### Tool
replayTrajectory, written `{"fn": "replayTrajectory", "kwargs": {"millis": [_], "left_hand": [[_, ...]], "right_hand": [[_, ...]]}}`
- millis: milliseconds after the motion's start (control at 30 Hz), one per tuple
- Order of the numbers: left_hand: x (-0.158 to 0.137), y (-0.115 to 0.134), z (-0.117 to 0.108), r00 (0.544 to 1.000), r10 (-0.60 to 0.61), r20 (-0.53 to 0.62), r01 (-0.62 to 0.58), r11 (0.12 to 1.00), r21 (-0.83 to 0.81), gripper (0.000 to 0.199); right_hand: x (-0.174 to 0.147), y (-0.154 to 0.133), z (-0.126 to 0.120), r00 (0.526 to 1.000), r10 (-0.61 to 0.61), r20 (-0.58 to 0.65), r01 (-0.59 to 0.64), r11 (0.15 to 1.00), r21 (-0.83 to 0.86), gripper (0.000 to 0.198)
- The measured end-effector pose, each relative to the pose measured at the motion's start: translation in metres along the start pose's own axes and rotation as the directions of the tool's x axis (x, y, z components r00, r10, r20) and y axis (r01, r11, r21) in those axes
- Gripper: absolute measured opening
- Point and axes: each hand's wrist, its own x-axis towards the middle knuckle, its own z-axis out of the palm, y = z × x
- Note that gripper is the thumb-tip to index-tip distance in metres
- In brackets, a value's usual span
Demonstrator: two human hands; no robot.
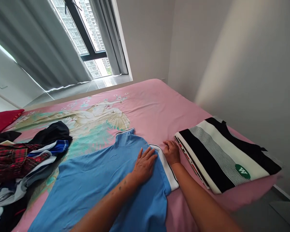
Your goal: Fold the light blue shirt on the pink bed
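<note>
Left hand flat, released, on blue shirt on bed; right hand clenched on its white-trimmed sleeve, striped folded shirt near right.

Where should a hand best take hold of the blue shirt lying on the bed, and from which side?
Probably at the white-banded sleeve hem of the blue shirt, from the right. That edge lies free on the pink sheet, with bare sheet before the folded striped garment. The right hand is already at this hem, while the left hand lies flat on the cloth.
</note>
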Motion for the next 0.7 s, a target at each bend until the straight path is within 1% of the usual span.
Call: {"fn": "replayTrajectory", "kwargs": {"millis": [33, 100, 167, 233, 300, 367, 433, 467, 600, 633, 700], "left_hand": [[-0.004, 0.008, 0.002, 1.0, -0.011, 0.027, 0.011, 1.0, 0.016, 0.037], [-0.008, 0.016, 0.007, 0.997, -0.053, 0.047, 0.05, 0.998, 0.049, 0.043], [-0.011, 0.017, 0.012, 0.996, -0.086, 0.036, 0.083, 0.994, 0.069, 0.046], [-0.012, 0.015, 0.016, 0.995, -0.093, 0.021, 0.091, 0.994, 0.063, 0.047], [-0.014, 0.013, 0.017, 0.995, -0.097, 0.012, 0.096, 0.995, 0.037, 0.045], [-0.015, 0.013, 0.018, 0.994, -0.105, 0.008, 0.105, 0.994, 0.01, 0.045], [-0.016, 0.014, 0.018, 0.993, -0.12, 0.003, 0.12, 0.993, -0.003, 0.045], [-0.015, 0.014, 0.018, 0.992, -0.127, 0.0, 0.127, 0.992, -0.006, 0.046], [-0.016, 0.015, 0.018, 0.99, -0.143, -0.01, 0.143, 0.989, -0.029, 0.047], [-0.017, 0.015, 0.017, 0.989, -0.145, -0.014, 0.144, 0.989, -0.039, 0.046], [-0.019, 0.015, 0.018, 0.988, -0.153, -0.031, 0.15, 0.986, -0.072, 0.045]], "right_hand": [[0.001, -0.002, -0.002, 1.0, 0.001, 0.01, -0.001, 1.0, -0.005, 0.03], [0.004, -0.007, -0.005, 0.999, -0.011, 0.03, 0.011, 1.0, -0.014, 0.026], [0.006, -0.013, -0.011, 0.997, -0.043, 0.065, 0.045, 0.999, -0.023, 0.019], [0.005, -0.022, -0.018, 0.991, -0.08, 0.107, 0.083, 0.996, -0.033, 0.012], [-0.004, -0.032, -0.027, 0.984, -0.104, 0.144, 0.115, 0.991, -0.07, 0.012], [-0.02, -0.044, -0.037, 0.981, -0.086, 0.176, 0.114, 0.982, -0.153, 0.015], [-0.043, -0.056, -0.048, 0.977, -0.053, 0.207, 0.097, 0.973, -0.209, 0.012], [-0.055, -0.062, -0.053, 0.974, -0.05, 0.22, 0.096, 0.974, -0.204, 0.013], [-0.101, -0.081, -0.071, 0.96, -0.135, 0.245, 0.166, 0.98, -0.11, 0.036], [-0.111, -0.084, -0.075, 0.958, -0.142, 0.248, 0.174, 0.978, -0.112, 0.038], [-0.128, -0.083, -0.082, 0.958, -0.134, 0.252, 0.166, 0.98, -0.112, 0.035]]}}
